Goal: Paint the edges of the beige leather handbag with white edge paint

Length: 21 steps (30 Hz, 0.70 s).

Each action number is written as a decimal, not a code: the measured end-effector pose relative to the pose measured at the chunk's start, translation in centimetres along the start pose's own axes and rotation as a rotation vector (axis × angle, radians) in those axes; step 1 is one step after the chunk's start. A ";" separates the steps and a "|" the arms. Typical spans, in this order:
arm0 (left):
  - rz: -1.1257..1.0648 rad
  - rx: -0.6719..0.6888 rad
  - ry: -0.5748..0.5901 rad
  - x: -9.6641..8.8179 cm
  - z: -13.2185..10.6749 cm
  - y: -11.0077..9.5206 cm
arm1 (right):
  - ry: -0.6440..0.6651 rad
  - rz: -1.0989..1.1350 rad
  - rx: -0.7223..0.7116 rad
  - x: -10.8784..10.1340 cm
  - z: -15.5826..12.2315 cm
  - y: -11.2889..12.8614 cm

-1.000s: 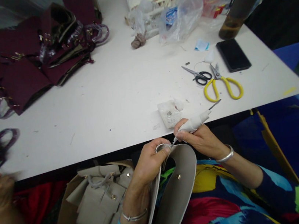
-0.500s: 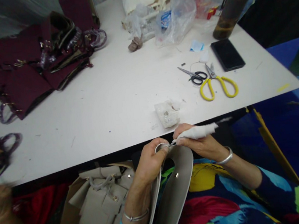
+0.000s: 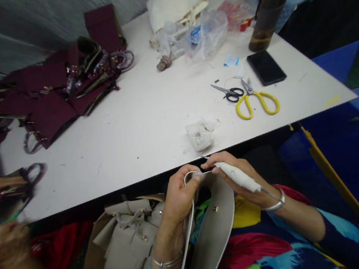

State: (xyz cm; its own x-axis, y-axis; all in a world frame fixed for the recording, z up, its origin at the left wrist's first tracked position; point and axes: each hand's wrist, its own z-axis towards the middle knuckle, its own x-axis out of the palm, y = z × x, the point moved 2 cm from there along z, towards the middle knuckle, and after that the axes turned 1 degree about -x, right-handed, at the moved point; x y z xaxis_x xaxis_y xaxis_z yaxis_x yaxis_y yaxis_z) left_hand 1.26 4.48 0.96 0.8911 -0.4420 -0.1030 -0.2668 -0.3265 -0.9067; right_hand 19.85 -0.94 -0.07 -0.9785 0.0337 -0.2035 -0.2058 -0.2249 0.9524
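White surface (image 3: 149, 112) ahead carries yellow-handled scissors (image 3: 249, 91); I have left grip (image 3: 181, 192) pinching the edge of a grey panel (image 3: 218, 231), right grip (image 3: 247, 170) curled around a white-wrapped tool (image 3: 239, 177).

Table (image 3: 139, 113) open between maroon bags (image 3: 51, 114) and black-handled scissors (image 3: 228, 92); pale block (image 3: 199, 137) obstructs near edge.

Below the left hand (image 3: 178, 194) and right hand (image 3: 246, 170), a grey panel (image 3: 215, 232) looks smooth and matt, like leather or coated cloth, with a shiny gold-toned metal stud (image 3: 215, 209). The tool handle (image 3: 239, 177) in the right hand has a matt white, slightly wrinkled wrapping. Polished, silver-coloured bangles (image 3: 279, 204) circle both wrists. Beyond the hands, the worktop (image 3: 137, 118) is smooth and pale; farther off are yellow-handled scissors (image 3: 250, 90) with metal blades and a crinkled, clear plastic bag (image 3: 210, 36).
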 end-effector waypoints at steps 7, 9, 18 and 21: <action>0.132 0.107 -0.035 0.2 -1.7 -1.3 | 0.030 -0.022 0.011 1.2 -0.9 1.1; 0.169 0.129 -0.044 0.5 -2.1 -1.9 | 0.016 -0.018 0.017 1.2 -1.2 1.4; 0.155 0.229 0.030 0.8 -3.2 -2.4 | -0.005 -0.003 0.041 1.1 -1.7 2.2; 0.118 0.219 0.091 0.7 -3.4 -2.5 | -0.002 0.011 0.033 1.0 -1.7 2.3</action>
State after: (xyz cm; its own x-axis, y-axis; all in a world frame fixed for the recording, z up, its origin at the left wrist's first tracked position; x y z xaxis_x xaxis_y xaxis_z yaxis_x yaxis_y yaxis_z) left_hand 1.34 2.14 4.51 0.8191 -0.5430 -0.1852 -0.2725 -0.0843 -0.9584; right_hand 18.40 -3.11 1.51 -0.9807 0.0331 -0.1925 -0.1953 -0.1933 0.9615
